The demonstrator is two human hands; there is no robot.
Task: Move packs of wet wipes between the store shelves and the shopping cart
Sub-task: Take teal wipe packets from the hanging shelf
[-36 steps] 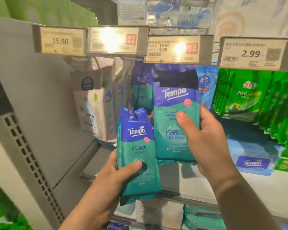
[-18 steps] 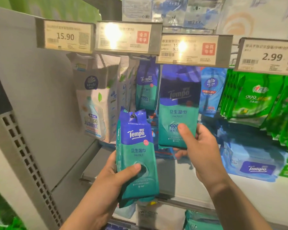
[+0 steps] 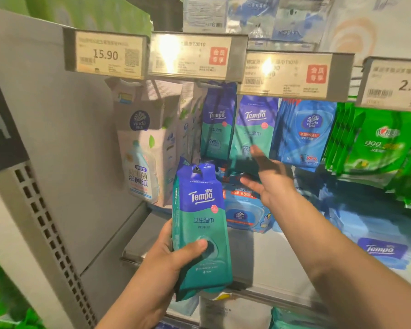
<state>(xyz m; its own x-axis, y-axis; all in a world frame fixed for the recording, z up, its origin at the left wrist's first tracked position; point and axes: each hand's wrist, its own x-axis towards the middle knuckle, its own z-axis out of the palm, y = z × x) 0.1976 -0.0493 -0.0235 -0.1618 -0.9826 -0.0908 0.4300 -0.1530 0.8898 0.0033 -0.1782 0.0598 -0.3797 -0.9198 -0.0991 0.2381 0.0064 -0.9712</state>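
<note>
Right hand (image 3: 271, 179) released the hanging Tempo pack (image 3: 254, 131); left hand (image 3: 166, 260) holds another pack (image 3: 201, 231).

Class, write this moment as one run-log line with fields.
left hand: grips wipes pack | right hand: open, empty, by hanging wipes pack | cart: not visible

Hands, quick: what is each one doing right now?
Left hand: grips a Tempo wipes pack.
Right hand: open, holds nothing, just below the hanging Tempo pack.
</note>
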